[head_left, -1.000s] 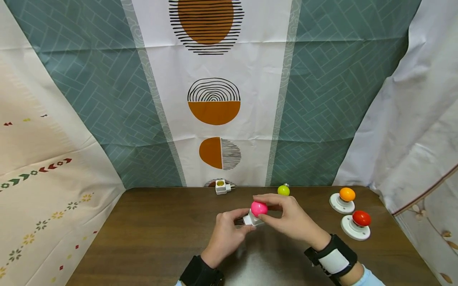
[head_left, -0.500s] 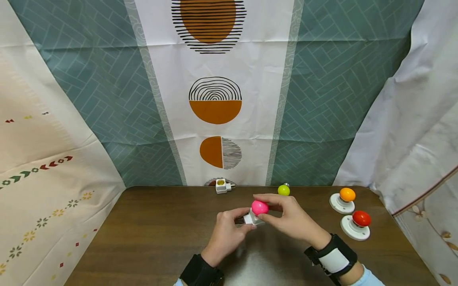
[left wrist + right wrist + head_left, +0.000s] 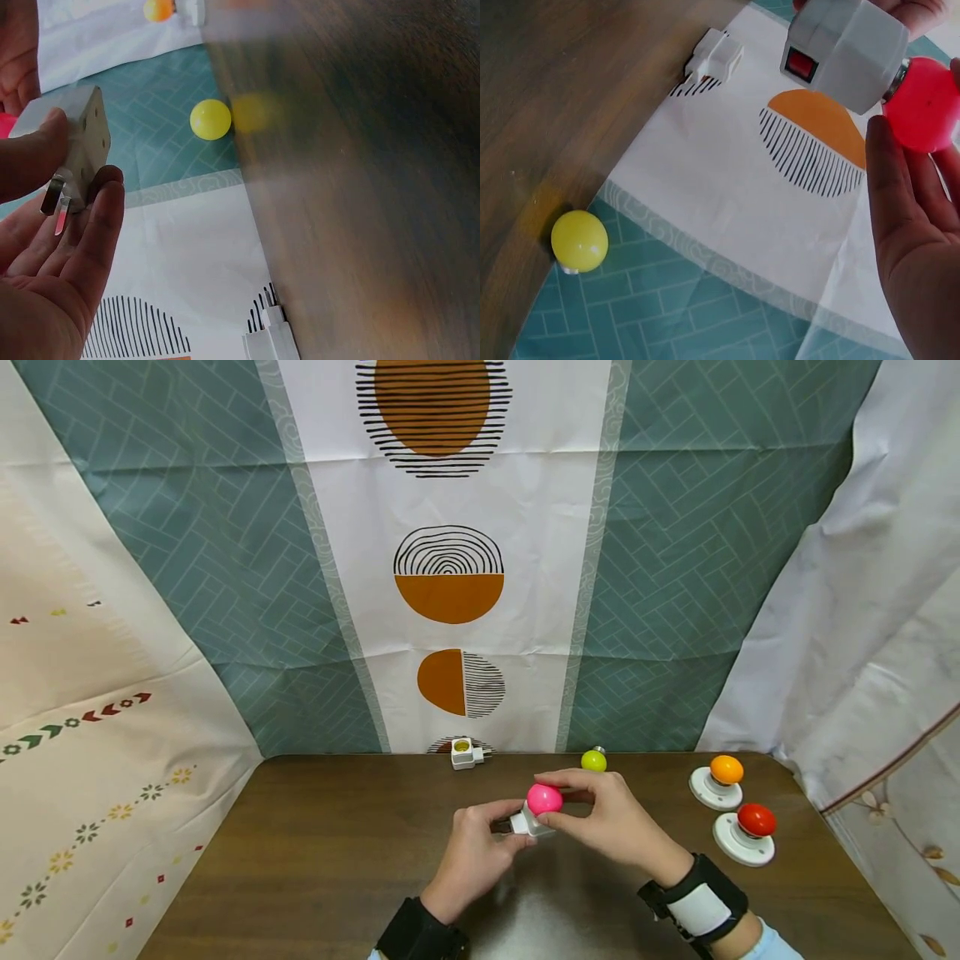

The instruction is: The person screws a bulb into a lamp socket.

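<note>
My left hand (image 3: pixel 474 860) pinches a white plug-in bulb socket (image 3: pixel 847 52) by its plug end, thumb on one side and fingers on the other. Its metal prongs (image 3: pixel 54 202) point out towards the left palm, and a red switch (image 3: pixel 802 64) shows on one face. With thumb and fingertips, my right hand (image 3: pixel 607 820) grips a round pink light bulb (image 3: pixel 543 798). The bulb's metal base meets the socket's opening, with part of the metal thread still showing in the right wrist view. Both things are held above the table.
A second white plug-in socket (image 3: pixel 465 755) lies at the table's back edge. Right of it is a yellow-green bulb (image 3: pixel 593 762). At the right, an orange bulb (image 3: pixel 727 769) and a red bulb (image 3: pixel 757 819) sit in round white bases. Patterned cloth (image 3: pixel 480 493) hangs behind the table.
</note>
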Available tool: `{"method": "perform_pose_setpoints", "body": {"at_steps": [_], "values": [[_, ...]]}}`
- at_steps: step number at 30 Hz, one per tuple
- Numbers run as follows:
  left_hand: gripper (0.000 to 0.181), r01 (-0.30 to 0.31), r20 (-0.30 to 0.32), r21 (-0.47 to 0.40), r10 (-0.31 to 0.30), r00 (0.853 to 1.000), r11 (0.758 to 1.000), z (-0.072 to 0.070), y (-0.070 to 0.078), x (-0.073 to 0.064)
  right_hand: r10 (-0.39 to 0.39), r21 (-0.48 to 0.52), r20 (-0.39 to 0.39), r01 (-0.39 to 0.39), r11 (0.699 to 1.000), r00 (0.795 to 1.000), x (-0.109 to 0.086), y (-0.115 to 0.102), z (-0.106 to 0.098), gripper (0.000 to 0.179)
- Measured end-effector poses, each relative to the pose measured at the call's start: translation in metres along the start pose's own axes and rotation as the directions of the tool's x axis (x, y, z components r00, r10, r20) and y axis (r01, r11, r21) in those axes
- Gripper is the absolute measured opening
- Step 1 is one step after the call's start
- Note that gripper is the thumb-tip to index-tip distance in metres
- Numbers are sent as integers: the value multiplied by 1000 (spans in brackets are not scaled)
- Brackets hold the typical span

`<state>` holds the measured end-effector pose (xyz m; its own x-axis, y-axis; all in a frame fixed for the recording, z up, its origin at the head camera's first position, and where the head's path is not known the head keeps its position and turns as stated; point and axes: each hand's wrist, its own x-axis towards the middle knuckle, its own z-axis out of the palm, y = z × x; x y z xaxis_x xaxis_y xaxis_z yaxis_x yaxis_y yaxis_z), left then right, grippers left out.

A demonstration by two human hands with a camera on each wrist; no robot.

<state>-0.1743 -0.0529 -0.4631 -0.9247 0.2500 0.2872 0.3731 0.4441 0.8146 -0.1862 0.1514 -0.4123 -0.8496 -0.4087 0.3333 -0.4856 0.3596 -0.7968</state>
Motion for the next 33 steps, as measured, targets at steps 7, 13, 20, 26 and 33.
{"method": "perform_pose_setpoints", "body": {"at_steps": [7, 13, 20, 26, 33], "values": [[36, -2, -19, -25, 1, 1000, 1000, 1, 0, 0, 4, -2, -67, -4, 1000, 998, 0, 1, 3, 38], [35, -28, -50, -32, 27, 998, 999, 2, 0, -1, -3, -21, -136, 0, 1000, 991, -1, 0, 7, 38], [36, -42, -78, -20, 40, 996, 999, 4, -1, -1, 69, -40, -216, -80, 996, 974, -2, -6, 11, 38], [35, -46, -72, -9, 45, 996, 999, 4, -1, 0, 110, -7, -167, -113, 994, 980, -1, -27, 5, 37], [36, -74, -83, 9, 75, 994, 997, 4, 0, 0, 87, 47, -132, -82, 996, 987, -1, -35, 1, 37]]}}
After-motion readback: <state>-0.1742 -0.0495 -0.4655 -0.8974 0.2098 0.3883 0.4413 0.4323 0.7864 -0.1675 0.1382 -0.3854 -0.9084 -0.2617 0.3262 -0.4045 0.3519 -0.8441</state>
